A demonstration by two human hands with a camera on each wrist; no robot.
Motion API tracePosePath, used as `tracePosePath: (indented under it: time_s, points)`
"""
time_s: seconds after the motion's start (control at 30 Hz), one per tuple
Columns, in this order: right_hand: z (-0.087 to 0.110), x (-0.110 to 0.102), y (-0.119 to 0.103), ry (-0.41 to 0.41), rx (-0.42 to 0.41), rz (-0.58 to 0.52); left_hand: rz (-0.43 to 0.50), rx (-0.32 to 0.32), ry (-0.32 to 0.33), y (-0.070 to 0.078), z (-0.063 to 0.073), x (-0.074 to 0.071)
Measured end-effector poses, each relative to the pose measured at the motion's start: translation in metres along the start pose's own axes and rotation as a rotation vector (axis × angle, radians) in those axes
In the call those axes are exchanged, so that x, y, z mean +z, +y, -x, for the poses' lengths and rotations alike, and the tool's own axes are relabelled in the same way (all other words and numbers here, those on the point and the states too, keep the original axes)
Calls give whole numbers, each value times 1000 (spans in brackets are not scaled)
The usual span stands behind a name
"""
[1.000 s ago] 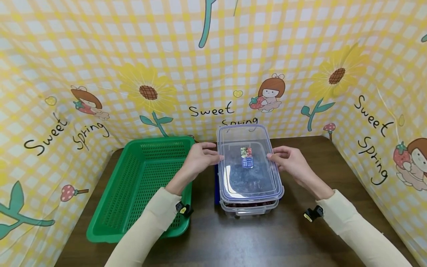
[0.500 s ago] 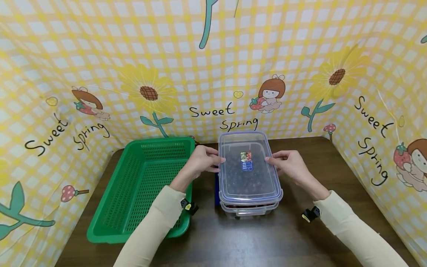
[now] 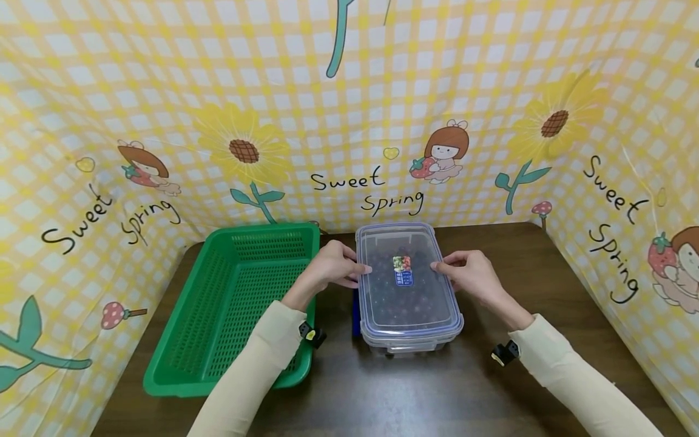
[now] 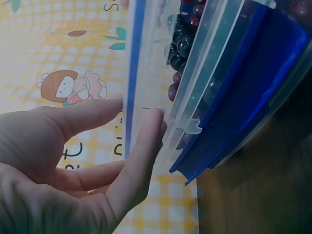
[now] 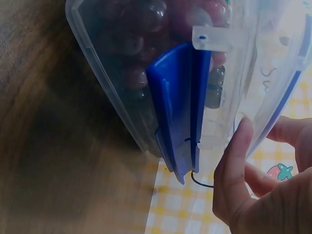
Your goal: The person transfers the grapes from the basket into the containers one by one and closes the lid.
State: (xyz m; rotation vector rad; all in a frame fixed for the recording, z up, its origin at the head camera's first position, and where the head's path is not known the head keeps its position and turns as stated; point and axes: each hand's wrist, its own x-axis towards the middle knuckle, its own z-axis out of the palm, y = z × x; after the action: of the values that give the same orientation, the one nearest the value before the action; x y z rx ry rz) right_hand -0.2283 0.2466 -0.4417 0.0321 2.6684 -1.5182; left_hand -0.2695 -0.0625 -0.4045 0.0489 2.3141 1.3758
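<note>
A clear rectangular lid [image 3: 412, 309] with a blue seal and a small fruit label lies over a clear plastic food box [image 3: 415, 348]. My left hand [image 3: 333, 266] pinches its left edge between thumb and fingers. On the opposite edge, my right hand [image 3: 472, 273] pinches it the same way. Both wrist views show a gap between the lid's blue seal [image 4: 136, 58] and the box rim. Dark red and black grapes [image 4: 184, 45] fill the box. Blue locking flaps hang down its sides, one in the left wrist view [image 4: 243, 92] and another flap [image 5: 175, 92] in the right.
A green perforated basket [image 3: 188, 309] stands left of the box, close by my left forearm. Brown wooden table [image 3: 404, 400] surrounds both. Behind and at the sides rises a yellow checked cloth [image 3: 349, 121] with printed flowers and figures.
The lid has come down and toward me, from tilted with its far edge raised to nearly level over the box. Both hands moved down with it, keeping their pinch.
</note>
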Motion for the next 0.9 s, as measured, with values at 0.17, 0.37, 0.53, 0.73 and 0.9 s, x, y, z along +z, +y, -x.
tracePosePath:
  time_s: [0.17, 0.37, 0.53, 0.73, 0.9]
  points:
    - [0, 3, 0, 0, 15, 3, -27, -23, -6, 1, -3, 1]
    - [0, 5, 1, -5, 10, 29, -93, -46, -4, 4, -5, 2]
    - [0, 6, 4, -1, -2, 70, -131, -59, -10, 6, -8, 3]
    - [-2, 6, 6, -13, -4, 93, -170, -73, -13, 8, -9, 2]
    - [-1, 6, 6, -19, -9, 101, -218, -77, -30, 9, -12, 1]
